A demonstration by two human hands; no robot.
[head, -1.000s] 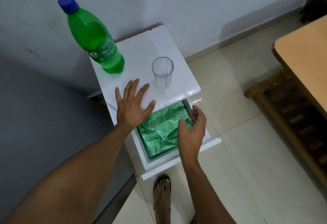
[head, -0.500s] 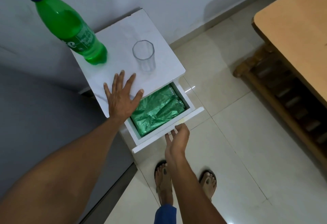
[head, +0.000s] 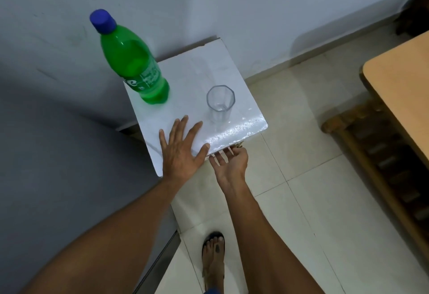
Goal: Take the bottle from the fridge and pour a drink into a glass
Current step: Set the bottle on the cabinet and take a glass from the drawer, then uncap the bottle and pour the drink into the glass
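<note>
Neither hand is gripping anything as I am watching through the head camera. I am seeing the left hand lying flat, fingers spread, pressing on the near edge of the white cabinet top. Just beside its thumb, the right hand is reaching in under that edge with straight fingers, pushing against the cabinet front; the fingertips are going out of sight beneath the top, so I cannot tell exactly what they are touching.

Beyond the left hand's fingertips, well apart, the green bottle is standing upright with its blue cap on. Just beyond the right hand and close to the left index finger, the empty glass is standing upright too.

As I am judging it, the bottle is out and the pouring is not yet started. What I am worrying about:

- The glass is sitting near the front edge, so any jolt from the right hand's push could be shaking or tipping it.
- A hasty reach from the left hand towards the bottle could be clipping the glass on the way.
- If the drink is fizzy, a quick twist of the cap could be sending foam over the top.
</note>
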